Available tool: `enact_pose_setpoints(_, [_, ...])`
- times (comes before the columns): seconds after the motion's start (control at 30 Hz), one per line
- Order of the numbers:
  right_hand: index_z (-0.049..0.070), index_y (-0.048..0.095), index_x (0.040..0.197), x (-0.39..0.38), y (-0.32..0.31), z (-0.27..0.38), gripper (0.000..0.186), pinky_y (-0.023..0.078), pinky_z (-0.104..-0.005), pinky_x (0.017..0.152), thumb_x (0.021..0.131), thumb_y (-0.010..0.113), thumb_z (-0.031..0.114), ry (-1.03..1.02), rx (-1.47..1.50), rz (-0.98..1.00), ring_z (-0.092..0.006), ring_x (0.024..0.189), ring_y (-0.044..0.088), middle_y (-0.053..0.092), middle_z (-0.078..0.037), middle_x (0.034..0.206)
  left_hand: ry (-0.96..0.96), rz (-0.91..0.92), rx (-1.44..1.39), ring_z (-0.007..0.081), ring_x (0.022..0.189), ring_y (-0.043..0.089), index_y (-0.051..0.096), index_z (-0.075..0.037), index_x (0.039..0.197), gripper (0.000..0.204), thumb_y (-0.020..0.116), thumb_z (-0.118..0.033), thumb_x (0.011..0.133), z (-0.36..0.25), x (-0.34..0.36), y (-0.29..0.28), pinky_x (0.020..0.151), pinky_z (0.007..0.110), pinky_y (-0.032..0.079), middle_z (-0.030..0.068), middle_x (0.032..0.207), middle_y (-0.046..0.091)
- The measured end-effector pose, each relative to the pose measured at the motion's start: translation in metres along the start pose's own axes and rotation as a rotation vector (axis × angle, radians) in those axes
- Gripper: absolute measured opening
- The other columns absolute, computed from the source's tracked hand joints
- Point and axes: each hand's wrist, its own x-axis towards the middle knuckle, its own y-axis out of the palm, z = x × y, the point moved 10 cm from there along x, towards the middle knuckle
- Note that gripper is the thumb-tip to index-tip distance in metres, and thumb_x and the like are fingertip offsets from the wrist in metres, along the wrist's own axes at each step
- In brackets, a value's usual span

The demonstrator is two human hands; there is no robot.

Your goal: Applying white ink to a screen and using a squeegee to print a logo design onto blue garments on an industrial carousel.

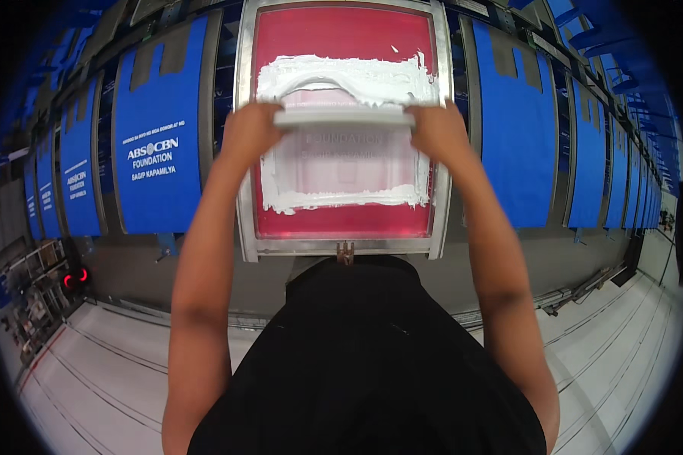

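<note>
Both my hands grip one squeegee (345,117), a pale bar lying crosswise over a screen-printing frame. My left hand (252,133) is closed round its left end and my right hand (439,135) round its right end. Beneath it, the screen (341,224) has a red border and a pale middle where faint lettering shows through. Thick white ink (372,72) is heaped on the far side of the squeegee and rings the middle in a rough border. The metal frame (246,220) surrounds the screen.
Blue fabric panels stand in rows on flat boards, with a white-printed panel (155,129) at the left and a plain panel (514,129) at the right. A small metal clamp (345,252) sits at the frame's near edge. Machinery (34,280) stands on the floor far left.
</note>
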Motion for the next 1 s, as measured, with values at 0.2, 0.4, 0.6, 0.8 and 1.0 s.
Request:
enact_pose_setpoints(0.2, [0.012, 0.068, 0.102, -0.138, 0.051, 0.048, 0.042, 0.023, -0.0578, 0.112, 0.062, 0.065, 0.0, 0.073, 0.167, 0.027, -0.0255, 0.095, 0.063, 0.069, -0.008, 0.095, 0.158, -0.089, -0.098, 0.0302, 0.087, 0.061, 0.066, -0.006, 0.092, 0.039, 0.071, -0.001, 0.053, -0.048, -0.151, 0.025, 0.08, 0.042, 0.049, 0.0114, 0.088, 0.066])
enact_pose_setpoints(0.4, [0.018, 0.068, 0.098, 0.025, 0.037, -0.019, 0.03, 0.033, -0.0573, 0.1, 0.07, 0.062, 0.01, 0.064, 0.002, 0.025, -0.026, 0.089, 0.066, 0.07, -0.009, 0.086, 0.014, -0.043, 0.003, 0.0347, 0.079, 0.066, 0.071, -0.009, 0.09, 0.027, 0.075, -0.026, 0.069, 0.003, 0.025, 0.019, 0.073, 0.043, 0.053, 0.0167, 0.082, 0.068])
enact_pose_setpoints(0.6, [0.017, 0.069, 0.101, -0.029, 0.01, 0.003, 0.033, 0.034, -0.0539, 0.104, 0.07, 0.06, 0.009, 0.023, 0.019, 0.064, -0.0289, 0.085, 0.067, 0.07, -0.011, 0.083, -0.052, 0.077, 0.0, 0.0316, 0.087, 0.066, 0.071, -0.01, 0.103, 0.041, 0.079, -0.031, 0.068, -0.008, -0.033, 0.01, 0.076, 0.042, 0.053, 0.0147, 0.091, 0.069])
enact_pose_setpoints(0.8, [0.014, 0.069, 0.099, -0.11, 0.05, 0.035, 0.032, 0.023, -0.0587, 0.111, 0.071, 0.058, 0.004, 0.058, 0.123, 0.03, -0.0261, 0.092, 0.065, 0.069, -0.01, 0.093, 0.126, -0.039, -0.053, 0.0308, 0.087, 0.061, 0.067, -0.007, 0.095, 0.044, 0.075, -0.003, 0.052, -0.045, -0.123, 0.032, 0.08, 0.043, 0.048, 0.012, 0.089, 0.066])
enact_pose_setpoints(1.0, [0.018, 0.07, 0.099, 0.054, 0.018, -0.036, 0.032, 0.037, -0.0523, 0.097, 0.068, 0.062, 0.01, 0.027, -0.005, 0.009, -0.0281, 0.085, 0.067, 0.07, -0.011, 0.084, -0.01, 0.019, 0.085, 0.0334, 0.081, 0.067, 0.071, -0.009, 0.09, 0.03, 0.076, -0.032, 0.071, 0.004, 0.053, 0.017, 0.072, 0.043, 0.054, 0.0153, 0.084, 0.069])
